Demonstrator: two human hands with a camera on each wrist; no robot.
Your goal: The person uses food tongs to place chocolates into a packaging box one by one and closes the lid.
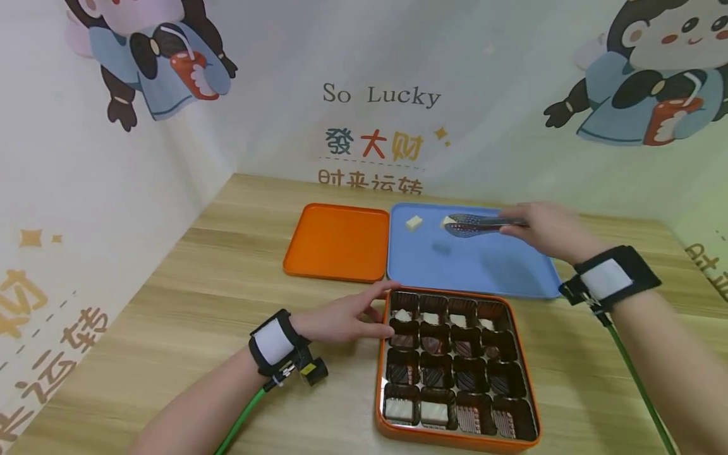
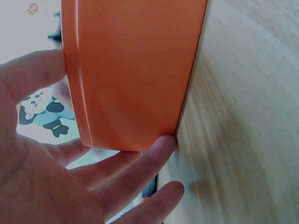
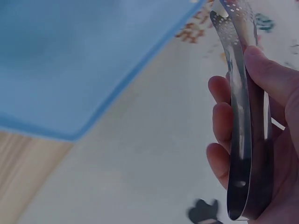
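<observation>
An orange-rimmed chocolate box (image 1: 455,436) with a dark divided insert stands on the table. Its compartments hold white pieces and brown, striped-looking pieces. At its far-left corner my left hand (image 1: 347,319) rests with thumb and fingertips against the side and rim, fingers fairly straight. My right hand (image 1: 552,230) grips metal tongs (image 1: 483,222) with perforated tips, above the blue tray (image 1: 472,272). Between the tips sits a small white block (image 3: 219,8), partly hidden by the tongs. Another white block (image 1: 414,222) lies on the tray's far left.
An orange tray (image 1: 335,243) adjoins the blue tray on its left. Behind the wooden table (image 1: 227,265) hangs a printed white backdrop (image 1: 284,126). Black wrist straps with green cables are on both arms.
</observation>
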